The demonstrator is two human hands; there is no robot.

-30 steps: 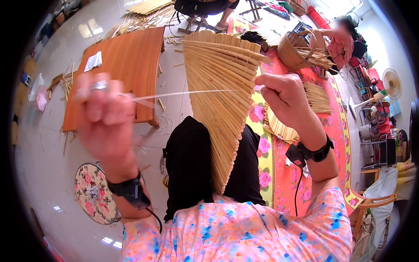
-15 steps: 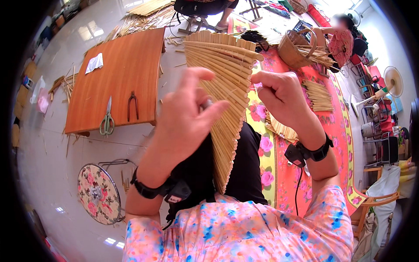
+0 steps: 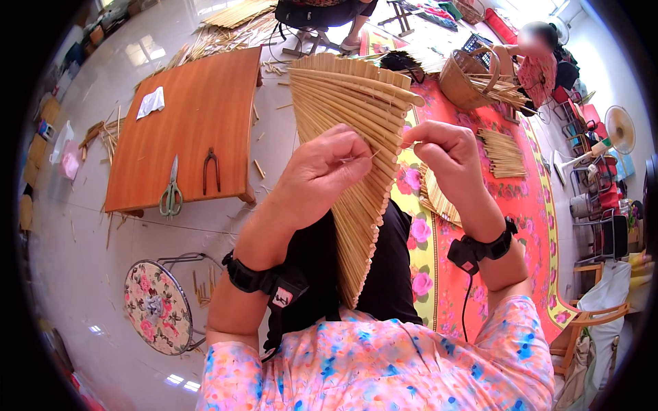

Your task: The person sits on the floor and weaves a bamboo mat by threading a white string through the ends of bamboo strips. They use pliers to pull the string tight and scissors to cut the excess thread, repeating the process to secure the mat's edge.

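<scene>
A fan-shaped mat of straw-coloured stalks stands tilted between my knees, its stalk ends lined up along the right edge. My left hand is in front of the mat, thumb and fingers pinched. A thin pale strand, perhaps thread or a needle, shows at its fingertips. At the mat's right edge my right hand is closed in a pinch, fingertips beside the stalk ends. Whatever it holds is too small to make out.
A low wooden table at left bears scissors, pliers and a white cloth. A floral stool stands nearer. At right, stalk bundles lie on a red floral mat; beyond are a basket and a seated person.
My left hand has moved right and its spread fingers have closed into a pinch. My right hand stays by the mat's edge, slightly lower. The view has shifted a little.
</scene>
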